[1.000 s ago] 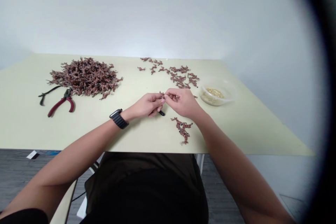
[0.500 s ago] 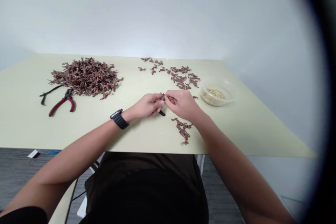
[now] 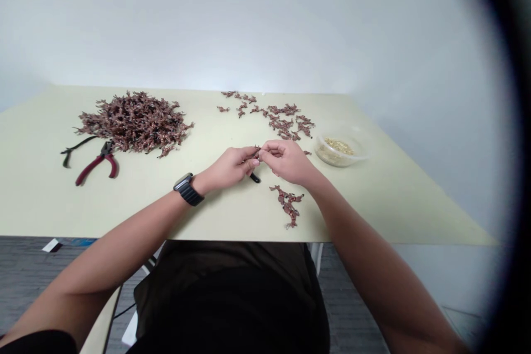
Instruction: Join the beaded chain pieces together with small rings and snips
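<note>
Pinching a small copper-brown branched piece [image 3: 258, 151] between their fingertips, the person holds it just above the table, in the gap between the left hand [image 3: 227, 169] and the right hand [image 3: 286, 162]. Both hands are closed around it, their fingertips meeting at the piece. A short black cylindrical object [image 3: 255, 178] sits just under the left hand, and whether that hand grips it cannot be told. A black strap-style watch [image 3: 188, 189] circles the left wrist.

Spread across the pale yellow-green tabletop [image 3: 385, 210], a large tangled heap of copper-brown branched pieces [image 3: 135, 123] lies far to the left. Red-handled pliers [image 3: 97, 165] and a thin black-handled tool [image 3: 77, 149] rest just in front of it. Loose copper-brown pieces [image 3: 282, 123] lie scattered ahead of the hands, and a smaller cluster of joined pieces [image 3: 287, 206] lies near the right hand. Beyond that hand, a clear plastic bowl [image 3: 339, 151] holds tiny pale golden bits.
</note>
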{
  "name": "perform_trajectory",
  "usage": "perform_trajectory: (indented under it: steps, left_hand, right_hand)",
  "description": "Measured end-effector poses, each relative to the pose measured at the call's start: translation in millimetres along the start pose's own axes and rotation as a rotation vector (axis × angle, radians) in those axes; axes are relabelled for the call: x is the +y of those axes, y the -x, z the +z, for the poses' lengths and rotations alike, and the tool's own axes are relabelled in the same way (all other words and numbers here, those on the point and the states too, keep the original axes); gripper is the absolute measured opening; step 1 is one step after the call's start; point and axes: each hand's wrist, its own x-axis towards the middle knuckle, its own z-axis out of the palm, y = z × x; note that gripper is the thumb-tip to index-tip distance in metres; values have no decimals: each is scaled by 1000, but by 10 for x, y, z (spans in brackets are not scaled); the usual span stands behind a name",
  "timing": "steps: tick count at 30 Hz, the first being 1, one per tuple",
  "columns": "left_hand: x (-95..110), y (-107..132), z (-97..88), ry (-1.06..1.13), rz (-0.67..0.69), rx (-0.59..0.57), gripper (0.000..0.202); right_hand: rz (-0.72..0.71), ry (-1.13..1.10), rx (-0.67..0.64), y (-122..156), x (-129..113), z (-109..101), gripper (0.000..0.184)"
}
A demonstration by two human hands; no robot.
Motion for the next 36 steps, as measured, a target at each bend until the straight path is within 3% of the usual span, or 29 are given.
perform_trajectory:
  steps: [7,12,24,30,33,36]
  left_hand:
    - [30,1,6,183,-98,-50,27]
    - [30,-6,9,238,-137,-77,27]
    - [13,-3,37,166,-136,-22,23]
    - [0,-12,26,-137,-6,41,18]
    - [-6,-11,25,-323,56,70,14]
    - [6,-7,28,-339,72,79,14]
  right_hand:
    - [-135,171,95,5,30,16,12]
    - [-234,264,75,33,1,18,16]
    - [-195,211,109,21,5,44,15]
    - [-98,108,145,11,11,88,13]
    - [74,-157,101,-13,43,123,12]
    - [216,-408,10,-32,88,120,14]
